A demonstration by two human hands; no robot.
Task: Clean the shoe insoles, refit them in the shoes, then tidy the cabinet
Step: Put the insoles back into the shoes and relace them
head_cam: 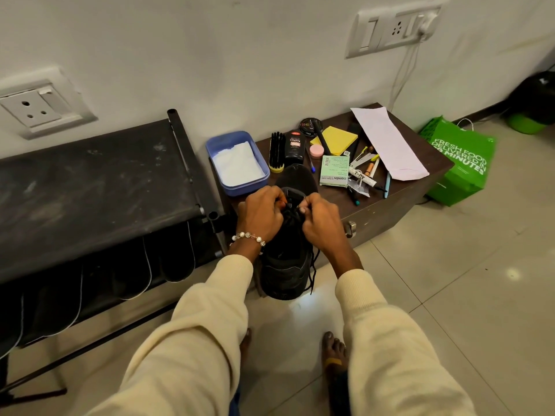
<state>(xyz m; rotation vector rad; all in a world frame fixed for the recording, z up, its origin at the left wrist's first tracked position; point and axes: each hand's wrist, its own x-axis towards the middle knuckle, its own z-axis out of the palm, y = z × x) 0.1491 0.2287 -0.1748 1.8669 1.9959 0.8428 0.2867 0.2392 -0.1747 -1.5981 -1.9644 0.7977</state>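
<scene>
Bare feet on the tiled floor [450, 265], cream sleeves reaching forward. Black shoe [285, 265] sits heel-out over the near edge of the low desk [390, 202], toe toward the wall. Left hand [261, 216], beaded bracelet at the wrist, and right hand [319, 220] both curled tight at the shoe's tongue, fingertips pinching the black laces [312, 271]. Behind it: blue tub [237, 162] with white contents, shoe brush [277, 151], Cherry polish bottle [295, 147], sticky notes [338, 139], pens. Left: black shoe rack [90, 181]. Right: green bag [459, 163].
</scene>
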